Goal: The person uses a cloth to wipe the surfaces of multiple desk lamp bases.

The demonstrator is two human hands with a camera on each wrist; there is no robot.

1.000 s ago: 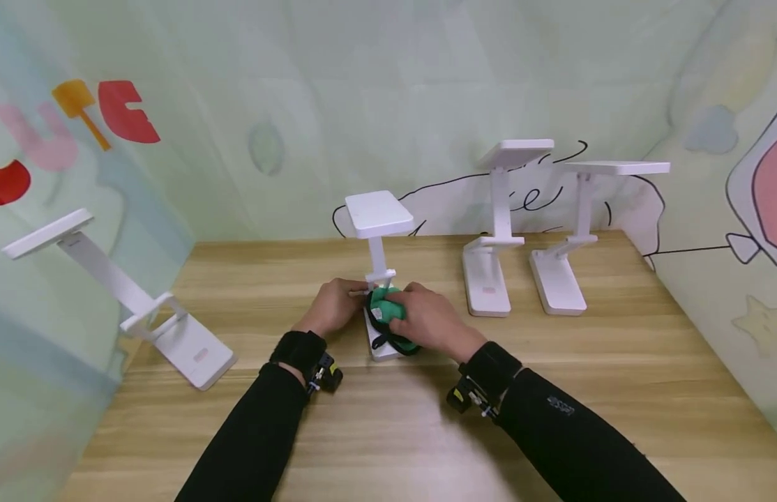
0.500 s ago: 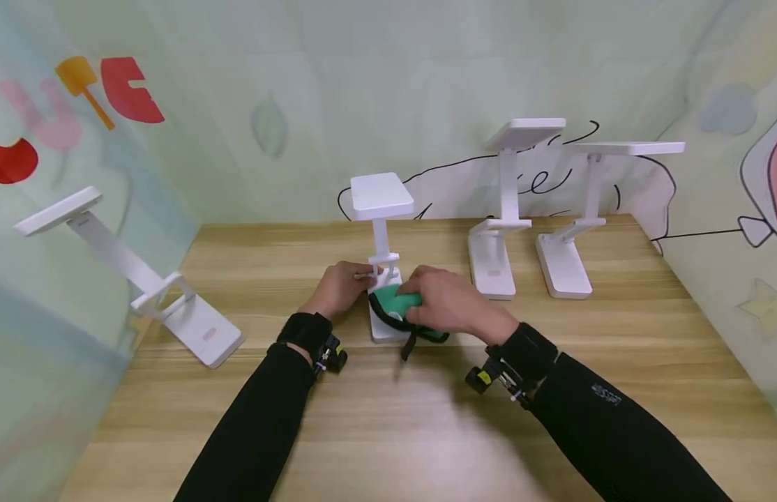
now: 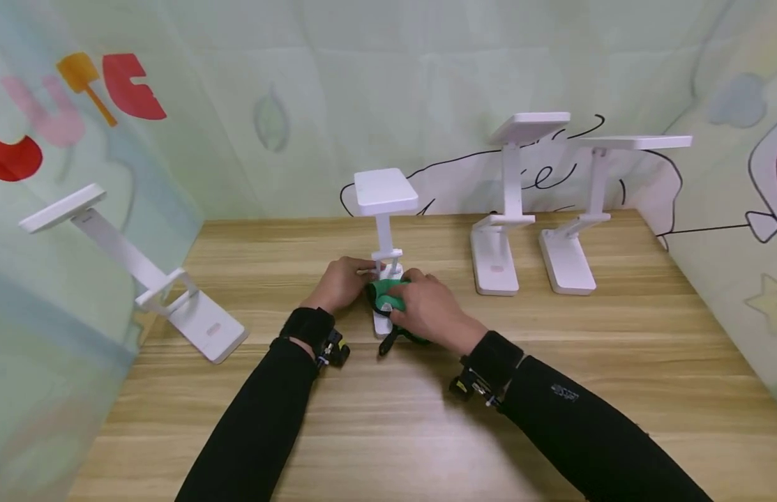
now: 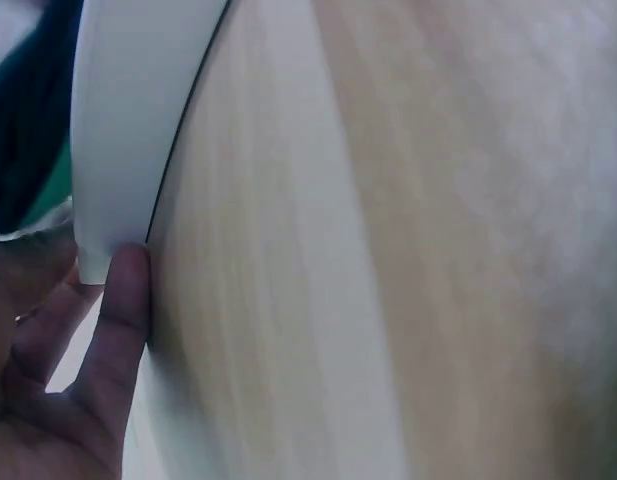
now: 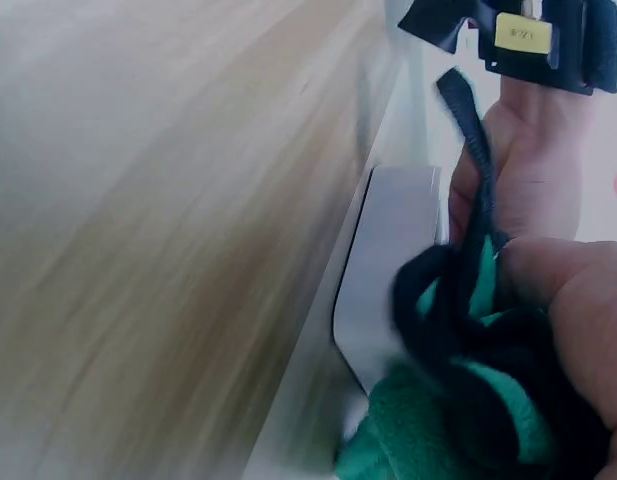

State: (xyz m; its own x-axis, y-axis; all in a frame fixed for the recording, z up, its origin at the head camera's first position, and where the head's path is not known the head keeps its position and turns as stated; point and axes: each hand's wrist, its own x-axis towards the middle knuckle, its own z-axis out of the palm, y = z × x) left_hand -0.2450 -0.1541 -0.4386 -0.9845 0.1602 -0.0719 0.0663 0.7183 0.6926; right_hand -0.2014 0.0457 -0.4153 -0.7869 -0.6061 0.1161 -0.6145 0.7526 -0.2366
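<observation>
A white desk lamp stands upright in the middle of the table, its flat head above both hands. My left hand holds the back left of its base; in the left wrist view, fingers lie against the end of the white base. Bunched in my right hand is a green cloth with black edging, pressed onto the top of the base. Its dark strap sticks out in the right wrist view. The cloth and right hand cover much of the base's top.
Another white lamp leans at the left of the wooden table. Two more lamps, one nearer and one farther right, stand towards the back right. A printed curtain hangs behind the table.
My right hand with the cloth has slid towards the front right of the base, then back up and left. My left hand has kept its hold on the lamp. The head view has shifted slightly.
</observation>
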